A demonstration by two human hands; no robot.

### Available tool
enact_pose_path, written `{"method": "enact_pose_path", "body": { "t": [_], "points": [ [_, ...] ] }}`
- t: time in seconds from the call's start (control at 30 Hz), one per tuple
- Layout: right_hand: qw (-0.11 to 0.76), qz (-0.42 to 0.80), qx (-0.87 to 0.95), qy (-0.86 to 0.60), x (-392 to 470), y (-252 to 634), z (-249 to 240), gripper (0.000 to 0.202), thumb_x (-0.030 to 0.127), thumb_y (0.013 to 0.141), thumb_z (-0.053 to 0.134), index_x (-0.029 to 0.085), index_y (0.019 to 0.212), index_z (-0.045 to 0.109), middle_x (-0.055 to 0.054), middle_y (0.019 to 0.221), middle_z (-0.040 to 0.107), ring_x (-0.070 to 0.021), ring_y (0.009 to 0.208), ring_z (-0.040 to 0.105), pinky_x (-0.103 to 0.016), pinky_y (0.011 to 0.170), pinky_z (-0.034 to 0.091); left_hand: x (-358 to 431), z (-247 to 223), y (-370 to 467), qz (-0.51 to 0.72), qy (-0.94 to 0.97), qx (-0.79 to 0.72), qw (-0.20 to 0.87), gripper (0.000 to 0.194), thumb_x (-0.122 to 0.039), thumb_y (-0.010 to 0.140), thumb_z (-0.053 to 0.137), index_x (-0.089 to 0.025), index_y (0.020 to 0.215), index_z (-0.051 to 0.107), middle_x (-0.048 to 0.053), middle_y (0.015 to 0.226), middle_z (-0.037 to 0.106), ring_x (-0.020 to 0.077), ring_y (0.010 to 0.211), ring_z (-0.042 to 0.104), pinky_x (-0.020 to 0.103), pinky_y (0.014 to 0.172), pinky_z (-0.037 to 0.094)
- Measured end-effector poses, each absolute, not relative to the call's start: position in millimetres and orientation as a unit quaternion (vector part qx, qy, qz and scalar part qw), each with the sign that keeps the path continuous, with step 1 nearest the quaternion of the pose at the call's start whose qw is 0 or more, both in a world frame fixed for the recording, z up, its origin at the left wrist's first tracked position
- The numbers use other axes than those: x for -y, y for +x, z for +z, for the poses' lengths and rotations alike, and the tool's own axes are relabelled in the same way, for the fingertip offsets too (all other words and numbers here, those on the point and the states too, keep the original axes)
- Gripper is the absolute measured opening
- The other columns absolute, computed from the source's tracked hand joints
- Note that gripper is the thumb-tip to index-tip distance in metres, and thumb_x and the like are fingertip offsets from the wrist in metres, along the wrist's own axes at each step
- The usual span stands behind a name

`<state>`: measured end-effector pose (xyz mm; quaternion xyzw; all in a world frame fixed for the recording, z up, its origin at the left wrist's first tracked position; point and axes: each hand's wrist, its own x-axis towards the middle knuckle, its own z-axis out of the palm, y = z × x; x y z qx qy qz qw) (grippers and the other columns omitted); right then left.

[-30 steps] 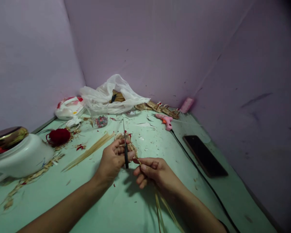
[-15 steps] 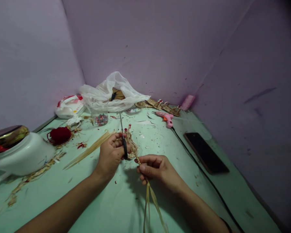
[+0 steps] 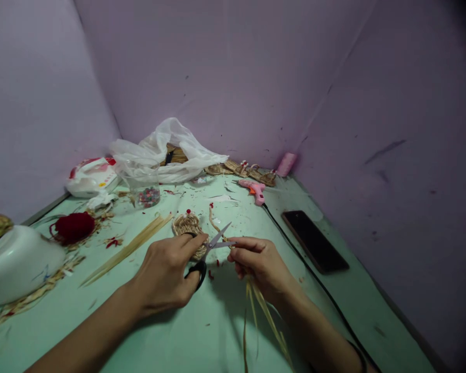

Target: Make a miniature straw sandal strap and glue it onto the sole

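My left hand is closed around the black handles of a pair of scissors. The blades stand apart and point right, at a thin straw braid beside my right fingertips. My right hand pinches this braid; its far end has a red tip and rests on the table. Loose straw strands hang below my right hand toward me. Just beyond my left fingers lies a coiled woven straw piece with a red bead at its top, partly hidden by the hand.
A pink glue gun with a black cord lies beyond my right hand, near a phone. At left are flat straw strips, dark red yarn and a white pot. Farther back stand a bead cup and a plastic bag.
The scissors have swung from pointing away to pointing right and have opened at the braid. The coiled piece now lies on the table, apart from the braid. The view has turned slightly right.
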<state>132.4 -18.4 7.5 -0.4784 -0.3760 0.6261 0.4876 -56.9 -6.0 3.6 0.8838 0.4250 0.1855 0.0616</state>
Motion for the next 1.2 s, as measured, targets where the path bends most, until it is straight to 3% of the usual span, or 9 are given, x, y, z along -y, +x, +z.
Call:
{"method": "enact_pose_path", "body": {
  "t": [0.23,0.8,1.0,1.2],
  "points": [
    [0.448,0.596,0.434,-0.505,19,131,7,0.022,0.014,0.055,0.057,0.014,0.071,0.073,0.003,0.045,0.056,-0.0035,0.032,0.036,-0.019,0.034,0.028,8,7,-56,0.149,0.898,-0.413,0.038,0.053,-0.017,0.068,0.045,-0.015,0.121,0.046,0.007,0.084,0.06,0.0212,0.071,0.056,0.035,0.062,0.045],
    [0.468,0.599,0.423,-0.493,21,130,14,0.011,0.015,0.054,0.061,0.013,0.06,0.07,0.001,0.046,0.058,-0.0046,0.033,0.038,-0.02,0.034,0.03,7,1,-62,0.197,0.895,-0.388,0.099,0.052,-0.007,0.066,0.041,-0.021,0.115,0.05,0.004,0.08,0.068,0.0164,0.067,0.062,0.027,0.059,0.048],
    [0.5,0.643,0.346,-0.466,19,131,8,0.017,0.016,0.053,0.069,0.011,0.069,0.067,0.0,0.05,0.062,-0.0054,0.035,0.045,-0.018,0.035,0.035,5,8,-62,0.288,0.852,-0.432,0.06,0.047,-0.018,0.067,0.048,-0.015,0.114,0.051,0.009,0.101,0.065,0.0202,0.083,0.062,0.029,0.071,0.047],
    [0.491,0.715,0.289,-0.404,18,133,7,0.032,0.017,0.052,0.077,0.009,0.08,0.064,-0.005,0.066,0.067,-0.01,0.05,0.06,-0.023,0.053,0.049,3,15,-62,0.331,0.798,-0.495,0.096,0.029,-0.02,0.069,0.049,-0.016,0.097,0.057,0.002,0.082,0.065,0.0101,0.056,0.051,0.02,0.054,0.042]
  ]
}}
